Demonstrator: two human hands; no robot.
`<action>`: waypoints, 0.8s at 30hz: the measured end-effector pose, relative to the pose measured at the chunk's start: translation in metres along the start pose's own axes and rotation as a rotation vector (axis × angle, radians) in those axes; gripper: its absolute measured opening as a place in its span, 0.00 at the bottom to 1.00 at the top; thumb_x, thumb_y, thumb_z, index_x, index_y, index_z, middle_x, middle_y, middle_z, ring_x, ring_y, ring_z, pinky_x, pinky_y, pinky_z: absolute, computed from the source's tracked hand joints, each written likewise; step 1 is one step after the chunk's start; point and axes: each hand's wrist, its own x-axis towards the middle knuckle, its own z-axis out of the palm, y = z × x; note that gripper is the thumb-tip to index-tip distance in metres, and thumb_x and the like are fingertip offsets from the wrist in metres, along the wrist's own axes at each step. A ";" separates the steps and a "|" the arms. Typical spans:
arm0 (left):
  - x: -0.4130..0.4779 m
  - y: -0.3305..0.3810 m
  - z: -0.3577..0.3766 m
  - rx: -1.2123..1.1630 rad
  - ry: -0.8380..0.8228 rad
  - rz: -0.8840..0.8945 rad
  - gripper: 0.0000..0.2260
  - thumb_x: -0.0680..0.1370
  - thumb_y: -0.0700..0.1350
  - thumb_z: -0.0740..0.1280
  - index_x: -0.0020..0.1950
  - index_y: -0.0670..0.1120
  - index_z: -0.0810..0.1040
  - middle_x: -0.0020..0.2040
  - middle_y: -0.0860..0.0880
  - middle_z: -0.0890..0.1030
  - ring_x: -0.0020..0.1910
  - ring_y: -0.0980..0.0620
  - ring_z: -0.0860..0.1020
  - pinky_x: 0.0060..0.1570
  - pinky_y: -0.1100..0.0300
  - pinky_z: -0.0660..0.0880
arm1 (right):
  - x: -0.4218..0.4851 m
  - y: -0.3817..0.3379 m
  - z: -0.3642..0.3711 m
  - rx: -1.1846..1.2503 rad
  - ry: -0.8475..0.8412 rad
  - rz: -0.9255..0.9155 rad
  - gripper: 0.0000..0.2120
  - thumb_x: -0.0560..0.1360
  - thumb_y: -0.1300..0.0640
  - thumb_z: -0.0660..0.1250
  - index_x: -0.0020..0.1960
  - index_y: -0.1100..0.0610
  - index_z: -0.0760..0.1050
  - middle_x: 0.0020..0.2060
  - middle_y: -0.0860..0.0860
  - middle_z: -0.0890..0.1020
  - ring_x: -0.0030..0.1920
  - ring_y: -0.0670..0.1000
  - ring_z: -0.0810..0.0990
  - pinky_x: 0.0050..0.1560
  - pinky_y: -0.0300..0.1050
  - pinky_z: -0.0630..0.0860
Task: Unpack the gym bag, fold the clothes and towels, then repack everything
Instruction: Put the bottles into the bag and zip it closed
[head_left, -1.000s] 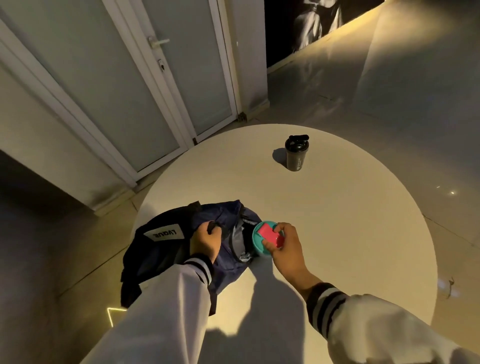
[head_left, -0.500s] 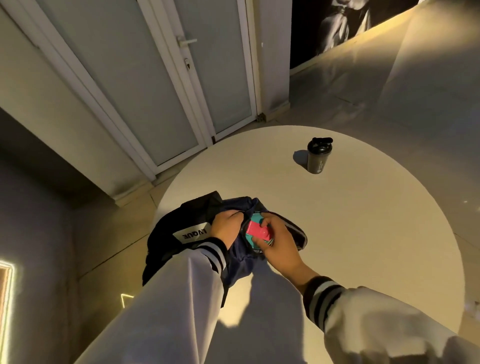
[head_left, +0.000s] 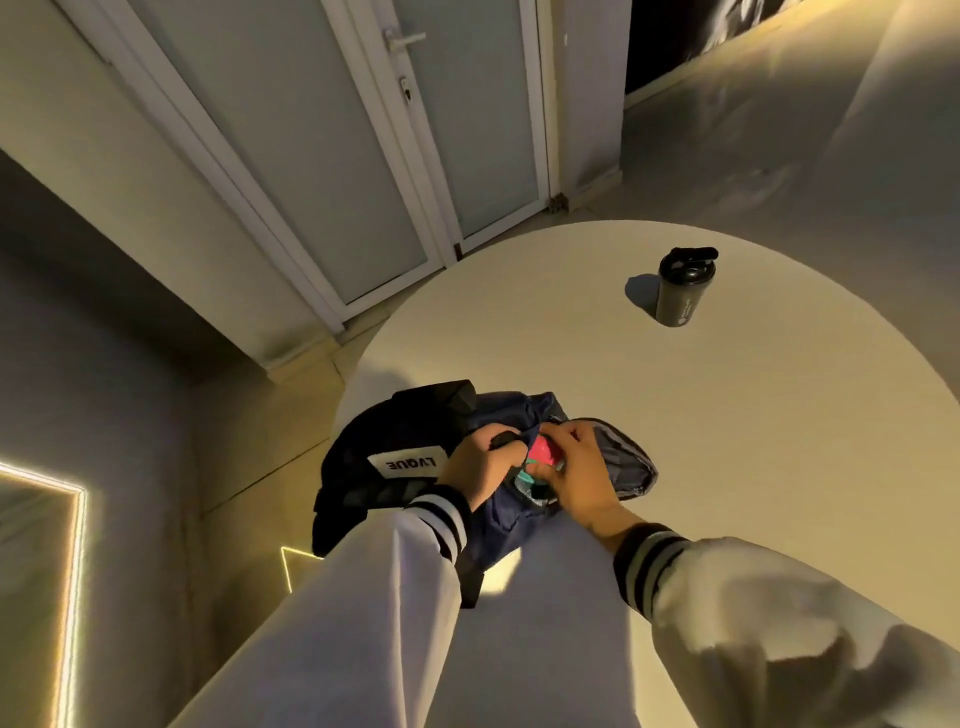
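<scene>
Bag mouth and right hand meet at one spot, and the next move turns on that. The gym bag (head_left: 415, 457) lies slumped at the near left edge of the round worktop (head_left: 727, 441), part of it hanging over the rim. Its opening is turned to the right, toward the right hand (head_left: 582, 473). That hand's grip is curled round a small pink and teal item (head_left: 543, 452), which sits right in the opening between the two hands. Fingers and dark cloth half hide it, so I cannot tell what it is or which way its long side runs.

The left hand (head_left: 478, 462) is just beside the item on the left, its grip closed on the bag's dark rim or strap. A grey-lined flap (head_left: 628, 467) lies spread on the worktop just right of the right hand.

By my reading the right hand carries and the left only steadies. The path is short either way: leftward and down puts the item deeper in the bag, rightward brings it out over bare worktop. A dark shaker bottle (head_left: 683, 291) stands upright well apart, at the far right.
</scene>
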 end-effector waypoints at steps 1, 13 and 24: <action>0.000 -0.003 0.002 -0.011 -0.001 -0.005 0.04 0.74 0.44 0.69 0.42 0.53 0.78 0.37 0.54 0.79 0.38 0.57 0.76 0.41 0.65 0.70 | -0.001 0.004 -0.005 -0.006 -0.031 -0.018 0.30 0.71 0.64 0.76 0.71 0.56 0.71 0.62 0.54 0.69 0.59 0.50 0.70 0.65 0.39 0.65; 0.010 -0.004 0.009 0.041 0.015 -0.030 0.13 0.71 0.49 0.68 0.54 0.50 0.82 0.49 0.50 0.84 0.52 0.51 0.81 0.53 0.59 0.77 | 0.035 0.009 -0.027 -0.529 -0.226 0.050 0.43 0.75 0.42 0.70 0.81 0.48 0.49 0.69 0.56 0.69 0.70 0.57 0.70 0.74 0.61 0.52; 0.016 0.022 0.022 0.066 -0.049 0.126 0.08 0.68 0.46 0.66 0.37 0.42 0.81 0.34 0.52 0.78 0.36 0.53 0.75 0.42 0.52 0.74 | 0.015 0.013 -0.024 -0.145 0.021 0.148 0.12 0.79 0.55 0.68 0.57 0.61 0.74 0.47 0.59 0.83 0.47 0.61 0.81 0.41 0.47 0.71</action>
